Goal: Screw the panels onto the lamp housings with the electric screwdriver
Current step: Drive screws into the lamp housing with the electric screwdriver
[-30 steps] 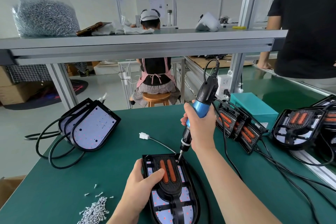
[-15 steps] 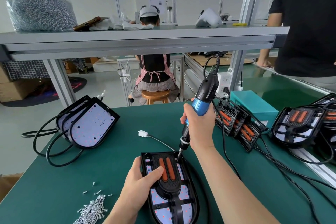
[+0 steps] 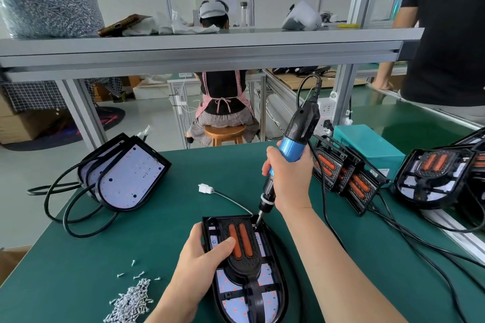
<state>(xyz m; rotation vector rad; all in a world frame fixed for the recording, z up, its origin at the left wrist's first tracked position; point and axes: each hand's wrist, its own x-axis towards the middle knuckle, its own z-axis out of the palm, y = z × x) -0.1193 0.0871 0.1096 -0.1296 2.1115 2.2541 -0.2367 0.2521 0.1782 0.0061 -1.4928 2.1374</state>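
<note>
A phone [image 3: 123, 24] lies far left on the shelf [image 3: 236, 46], a person sits on a wooden stool [image 3: 225, 132] beyond, and a teal box [image 3: 367, 144] stands right.

**Both hands engaged, forearms reached forward**

The right hand [image 3: 290, 181] is wrapped round the screwdriver [image 3: 291, 151], with the wrist raised. The left hand [image 3: 202, 254] is clasped on the lamp housing [image 3: 275, 294] at its left edge, thumb laid across the top.
</note>
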